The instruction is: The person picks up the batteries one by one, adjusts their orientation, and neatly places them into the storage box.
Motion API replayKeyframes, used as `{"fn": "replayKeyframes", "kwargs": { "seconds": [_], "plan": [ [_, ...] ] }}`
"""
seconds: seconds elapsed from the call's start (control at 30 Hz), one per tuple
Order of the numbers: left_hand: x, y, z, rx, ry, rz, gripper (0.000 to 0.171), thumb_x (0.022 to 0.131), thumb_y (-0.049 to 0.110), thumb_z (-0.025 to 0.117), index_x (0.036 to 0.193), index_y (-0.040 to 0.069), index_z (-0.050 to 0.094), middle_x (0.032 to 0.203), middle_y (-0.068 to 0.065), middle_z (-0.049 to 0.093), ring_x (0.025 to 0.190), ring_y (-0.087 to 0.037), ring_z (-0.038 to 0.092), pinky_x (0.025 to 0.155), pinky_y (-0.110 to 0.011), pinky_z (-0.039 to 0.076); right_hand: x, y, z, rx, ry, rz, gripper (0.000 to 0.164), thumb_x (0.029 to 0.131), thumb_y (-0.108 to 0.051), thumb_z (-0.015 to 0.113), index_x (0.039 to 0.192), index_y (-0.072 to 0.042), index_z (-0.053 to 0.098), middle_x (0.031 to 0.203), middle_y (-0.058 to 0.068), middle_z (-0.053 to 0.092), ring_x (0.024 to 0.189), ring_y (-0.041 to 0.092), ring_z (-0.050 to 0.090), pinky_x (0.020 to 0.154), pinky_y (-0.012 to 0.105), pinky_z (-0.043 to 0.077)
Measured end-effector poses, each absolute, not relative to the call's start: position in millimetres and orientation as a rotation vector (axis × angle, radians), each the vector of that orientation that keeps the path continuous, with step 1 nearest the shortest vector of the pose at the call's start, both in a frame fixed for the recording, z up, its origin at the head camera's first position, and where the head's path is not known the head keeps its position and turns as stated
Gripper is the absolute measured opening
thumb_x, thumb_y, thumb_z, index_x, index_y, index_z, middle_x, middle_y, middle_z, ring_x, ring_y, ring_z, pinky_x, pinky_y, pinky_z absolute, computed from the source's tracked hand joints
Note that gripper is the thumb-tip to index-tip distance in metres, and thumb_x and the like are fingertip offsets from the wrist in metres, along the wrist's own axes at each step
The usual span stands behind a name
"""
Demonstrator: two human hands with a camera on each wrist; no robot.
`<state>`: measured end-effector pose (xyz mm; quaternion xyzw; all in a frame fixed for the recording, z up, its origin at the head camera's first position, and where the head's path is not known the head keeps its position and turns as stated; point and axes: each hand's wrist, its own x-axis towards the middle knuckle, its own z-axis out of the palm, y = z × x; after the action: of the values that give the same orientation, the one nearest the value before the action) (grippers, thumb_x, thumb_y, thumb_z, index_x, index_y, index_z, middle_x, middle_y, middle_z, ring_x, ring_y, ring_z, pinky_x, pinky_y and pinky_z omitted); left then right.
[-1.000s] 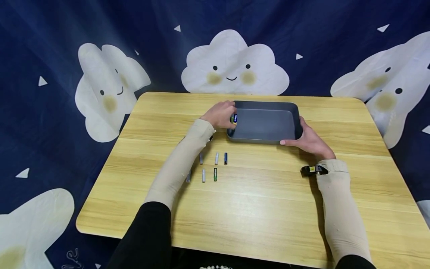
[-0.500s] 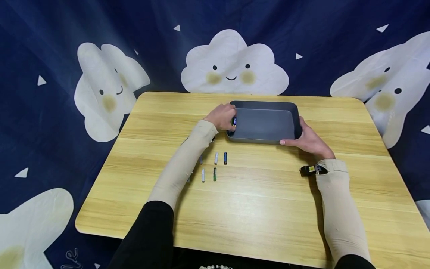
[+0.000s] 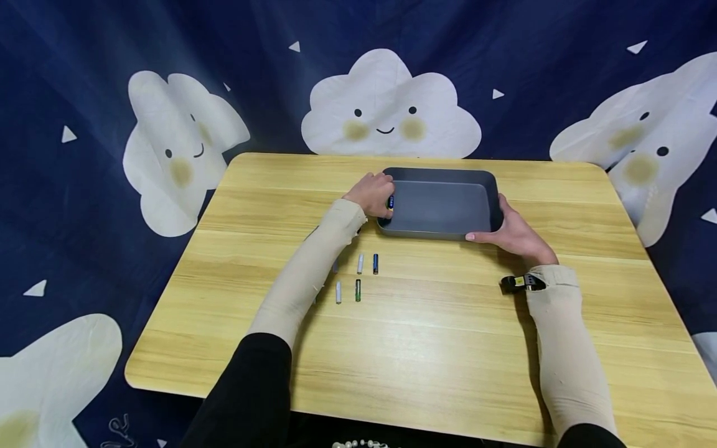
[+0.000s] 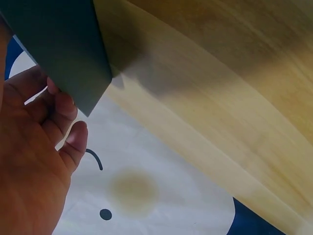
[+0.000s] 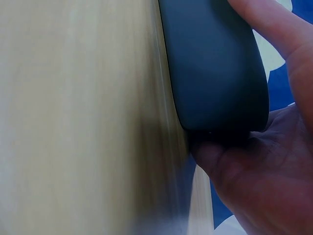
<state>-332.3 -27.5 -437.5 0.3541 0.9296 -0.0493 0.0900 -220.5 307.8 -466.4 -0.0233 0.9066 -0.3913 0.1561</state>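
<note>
A dark grey rectangular baking tray [image 3: 439, 208] lies toward the back of the table. My left hand [image 3: 371, 194] reaches over its left rim, fingers curled, and holds a blue and yellow battery [image 3: 391, 202] just inside the left wall. In the left wrist view the fingers [image 4: 64, 105] bend over the tray's edge, and the battery is hidden there. My right hand [image 3: 514, 233] grips the tray's right front corner, thumb along the front wall. From the right wrist, the tray's wall [image 5: 215, 68] shows between thumb and fingers.
In front of the tray several batteries stand or lie in two rows: a white one [image 3: 360, 264], a blue one [image 3: 376, 264], another white one [image 3: 338, 292] and a green one [image 3: 358, 290]. My left forearm partly covers others. A cloud-print curtain [image 3: 392, 106] hangs behind the wooden table [image 3: 448, 330].
My left hand has shifted slightly down and in at the tray's left end with the battery. My left forearm now covers more of the leftmost batteries. The right hand stays on the tray.
</note>
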Motion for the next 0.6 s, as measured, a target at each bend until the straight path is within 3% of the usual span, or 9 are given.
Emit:
{"fn": "replayKeyframes", "kwargs": {
  "seconds": [0.6],
  "plan": [
    [-335.2,-25.3,-439.9,1.045,2.763,-0.219,0.039,0.092,0.046,0.075,0.107,0.010,0.072,0.127,-0.008,0.065,0.119,-0.029,0.059,0.107,-0.046,0.047,-219.3,305.7,-464.5,-0.058,2.603,-1.114,0.140,0.081,-0.051,0.084,0.161,-0.012,-0.024,0.173,0.021,-0.010,0.161,0.044,0.004,0.124,0.067,0.018]
  ]
}}
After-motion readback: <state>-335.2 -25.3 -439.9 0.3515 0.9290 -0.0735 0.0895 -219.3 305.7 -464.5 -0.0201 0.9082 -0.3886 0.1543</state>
